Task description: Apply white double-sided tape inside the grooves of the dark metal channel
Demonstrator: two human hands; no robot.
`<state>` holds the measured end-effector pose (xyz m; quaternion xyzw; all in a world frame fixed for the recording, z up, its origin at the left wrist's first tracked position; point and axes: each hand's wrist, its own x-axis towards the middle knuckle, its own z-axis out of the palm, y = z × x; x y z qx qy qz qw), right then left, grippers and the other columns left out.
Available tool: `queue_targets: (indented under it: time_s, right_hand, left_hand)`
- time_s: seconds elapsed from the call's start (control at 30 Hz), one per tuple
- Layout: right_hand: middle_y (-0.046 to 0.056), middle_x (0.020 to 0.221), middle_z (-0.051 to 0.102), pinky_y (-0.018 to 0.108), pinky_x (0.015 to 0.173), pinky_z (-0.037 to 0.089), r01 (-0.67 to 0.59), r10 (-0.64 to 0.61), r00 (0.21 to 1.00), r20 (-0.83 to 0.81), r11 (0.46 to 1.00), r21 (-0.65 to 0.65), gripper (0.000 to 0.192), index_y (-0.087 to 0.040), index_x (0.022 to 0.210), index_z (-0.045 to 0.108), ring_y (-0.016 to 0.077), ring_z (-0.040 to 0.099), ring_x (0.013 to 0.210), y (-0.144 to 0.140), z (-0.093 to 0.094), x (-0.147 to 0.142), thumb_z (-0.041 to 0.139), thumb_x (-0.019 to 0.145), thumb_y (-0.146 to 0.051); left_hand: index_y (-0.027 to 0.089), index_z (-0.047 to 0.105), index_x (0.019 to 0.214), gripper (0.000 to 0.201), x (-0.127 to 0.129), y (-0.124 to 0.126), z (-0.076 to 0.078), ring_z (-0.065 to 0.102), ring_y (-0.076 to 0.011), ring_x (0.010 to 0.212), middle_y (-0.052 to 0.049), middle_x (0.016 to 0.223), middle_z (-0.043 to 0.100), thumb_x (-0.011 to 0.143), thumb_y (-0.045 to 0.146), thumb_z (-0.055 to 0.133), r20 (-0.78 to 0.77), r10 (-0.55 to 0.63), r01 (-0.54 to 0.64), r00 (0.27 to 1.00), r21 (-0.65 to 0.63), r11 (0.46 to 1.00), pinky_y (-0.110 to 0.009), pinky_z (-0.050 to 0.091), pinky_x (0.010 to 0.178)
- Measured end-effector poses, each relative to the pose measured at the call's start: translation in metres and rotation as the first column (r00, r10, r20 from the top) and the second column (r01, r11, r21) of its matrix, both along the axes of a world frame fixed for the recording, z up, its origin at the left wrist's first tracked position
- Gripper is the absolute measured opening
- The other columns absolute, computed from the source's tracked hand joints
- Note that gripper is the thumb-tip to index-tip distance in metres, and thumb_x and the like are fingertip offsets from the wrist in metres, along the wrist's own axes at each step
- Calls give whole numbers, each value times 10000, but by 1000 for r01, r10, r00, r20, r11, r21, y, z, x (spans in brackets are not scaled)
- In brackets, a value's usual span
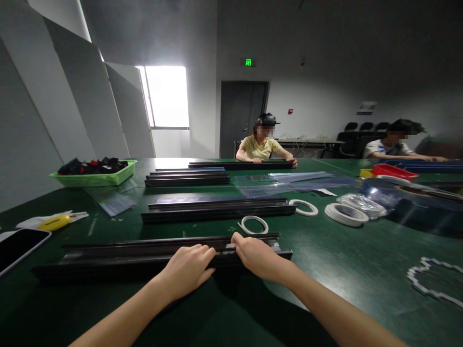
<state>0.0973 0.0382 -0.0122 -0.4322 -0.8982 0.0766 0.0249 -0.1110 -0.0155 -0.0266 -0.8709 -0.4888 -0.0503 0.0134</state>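
- While the left hand (190, 267) grips the near black rail (119, 268), the right hand (253, 255) touches it (finger closure: cannot tell).
- White tape ring (266, 225): just beyond the rail.

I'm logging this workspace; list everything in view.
table: one, green, centre
near channel: one, black, under hands
other channels: several, mostly black, beyond
rings: at least three, white, right-centre
large roll: one, dark, right
tray: one, red, far right
basket: one, green, left
phone: one, black, left
film: several, clear, mid-table
zigzag strip: one, white, right
small object: one, yellow, left
people: two, yellow and white tops, far side
window: one, white, back left
door: one, grey, back wall
left hand: one, bare, on near channel
right hand: one, bare, on near channel
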Motion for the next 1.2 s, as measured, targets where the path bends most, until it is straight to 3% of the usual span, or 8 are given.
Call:
queue_targets:
  time_s: [0.23, 0.6, 0.8, 1.0, 1.2]
  right_hand:
    - [117, 824, 669, 243, 594, 348, 1, -1, 1000, -4, 1000, -10, 188, -138, 1017, 470, 199, 631, 745, 1, -1, 0, 324, 918, -204]
    - [114, 845, 670, 238, 605, 376, 18, -17, 999, -29, 999, 35, 316, -145, 1061, 443, 195, 645, 749, -3, 1, 0, 208, 971, -336]
    - [127, 862, 676, 246, 630, 389, -22, 24, 1000, -18, 996, 87, 301, -138, 1066, 470, 207, 647, 775, -5, 4, 0, 233, 961, -292]
    - [119, 835, 675, 244, 595, 374, -13, 13, 1000, 3, 993, 117, 261, -142, 1021, 499, 212, 648, 749, -3, 0, 3, 274, 941, -248]
    - [114, 828, 680, 246, 573, 361, -24, 25, 1000, -16, 996, 88, 230, -155, 1009, 499, 218, 650, 739, -3, -1, 2, 295, 921, -215]
  left_hand:
    - [224, 496, 990, 169, -1, 0, 0, 596, -212, 918, -48, 963, 631, 890, 350, 442, 3, 3, -3, 1000, -6, 1000, -306, 461, 749]
    - [227, 502, 955, 137, 0, 3, -2, 596, -203, 922, -38, 967, 624, 867, 332, 512, -13, 33, -34, 999, -19, 999, -288, 458, 744]
    - [237, 515, 963, 156, -6, 3, 2, 605, -212, 925, -29, 972, 640, 860, 355, 514, -12, 35, -35, 999, -36, 999, -291, 453, 731]
    - [228, 534, 851, 136, -16, 1, 4, 632, -219, 817, -18, 871, 667, 785, 347, 527, -20, 130, -131, 991, -30, 991, -295, 440, 684]
    - [230, 529, 870, 128, -11, 0, 1, 624, -214, 801, -17, 868, 665, 781, 320, 517, 0, 95, -95, 995, 10, 995, -300, 447, 673]
